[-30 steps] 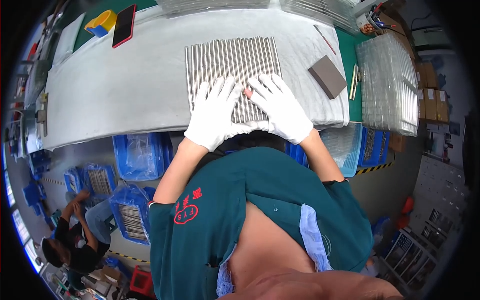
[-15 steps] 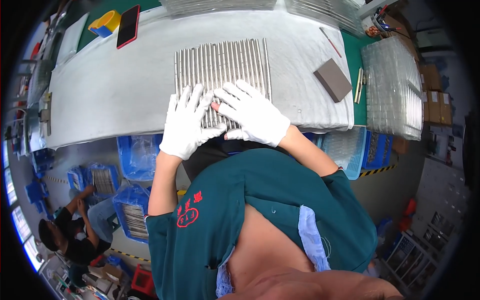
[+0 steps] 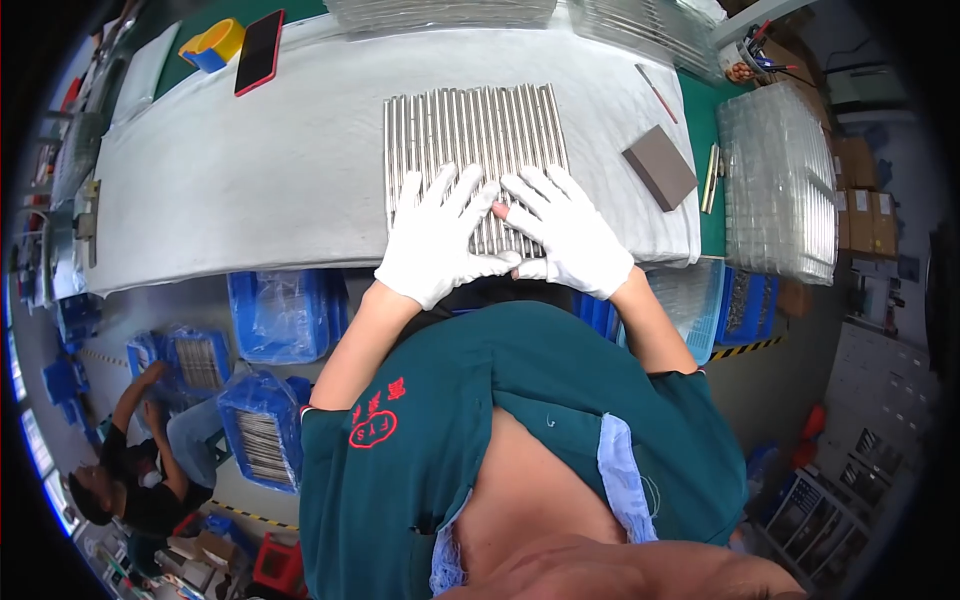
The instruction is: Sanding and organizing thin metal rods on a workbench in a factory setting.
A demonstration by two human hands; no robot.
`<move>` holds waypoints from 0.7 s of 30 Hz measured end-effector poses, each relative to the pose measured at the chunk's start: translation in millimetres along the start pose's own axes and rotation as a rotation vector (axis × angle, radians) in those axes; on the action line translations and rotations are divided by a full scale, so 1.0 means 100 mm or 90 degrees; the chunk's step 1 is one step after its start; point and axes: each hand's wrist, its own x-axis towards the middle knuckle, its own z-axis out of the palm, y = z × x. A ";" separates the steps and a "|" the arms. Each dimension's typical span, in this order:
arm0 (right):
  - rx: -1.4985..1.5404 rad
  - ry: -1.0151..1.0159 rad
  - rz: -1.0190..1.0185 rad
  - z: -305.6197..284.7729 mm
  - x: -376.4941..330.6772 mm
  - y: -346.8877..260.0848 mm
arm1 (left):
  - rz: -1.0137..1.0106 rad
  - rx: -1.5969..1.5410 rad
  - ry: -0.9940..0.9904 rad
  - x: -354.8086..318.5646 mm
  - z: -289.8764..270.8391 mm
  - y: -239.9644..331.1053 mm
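Head view: two gloved hands flat on a row of metal rods, seen from above.
Rods [image 3: 470, 140]: grey, laid side by side and touching, near ends under the fingers, far ends well beyond the fingertips; they lie on a white cloth [image 3: 250, 180] at the table's near edge.
Left hand [image 3: 435, 240]: white glove, fingers spread and flat on the rods' near left part; pressing, grasping nothing.
Right hand [image 3: 565, 235]: white glove, fingers spread and flat on the near right part, thumb toward the left hand; grasping nothing.
Block [image 3: 660, 167]: brown-grey, on the cloth just right of the right fingertips, apart from the rods.
Phone [image 3: 260, 38]: red, well beyond the left fingertips.
Bins [image 3: 285, 315]: blue, on the floor below the table edge.
Risk, rolling: round rods under flat palms may roll or fan out if pressure is uneven.
Risk, falling: the near ends sit close to the edge; a pull toward the body could tip rods off toward the bins.
Risk, cloth: loose cloth may slide with the rods.
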 end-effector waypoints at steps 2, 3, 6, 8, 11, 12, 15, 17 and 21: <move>0.017 0.013 -0.006 0.02 0.02 -0.01 | 0.001 0.000 0.007 -0.03 0.01 -0.04; 0.027 0.015 -0.008 0.02 0.05 -0.03 | -0.002 0.009 -0.007 -0.04 -0.01 -0.07; 0.035 0.032 -0.030 0.08 0.15 -0.10 | -0.017 0.023 -0.024 -0.13 -0.08 -0.17; 0.042 0.019 -0.052 0.07 0.25 -0.16 | -0.049 0.036 -0.032 -0.18 -0.14 -0.21; 0.159 0.108 -0.076 0.04 0.29 -0.20 | -0.080 0.044 -0.040 -0.32 -0.19 -0.31; 0.132 0.135 -0.076 0.03 0.28 -0.17 | -0.100 0.039 -0.054 -0.37 -0.21 -0.34; 0.062 0.095 0.027 -0.06 0.17 0.00 | -0.164 -0.005 -0.016 -0.44 -0.27 -0.44; 0.017 0.090 0.096 -0.06 0.07 0.10 | -0.214 0.037 0.034 -0.51 -0.24 -0.56; -0.004 0.080 0.131 0.01 -0.10 0.21 | -0.327 0.024 0.052 -0.54 -0.27 -0.80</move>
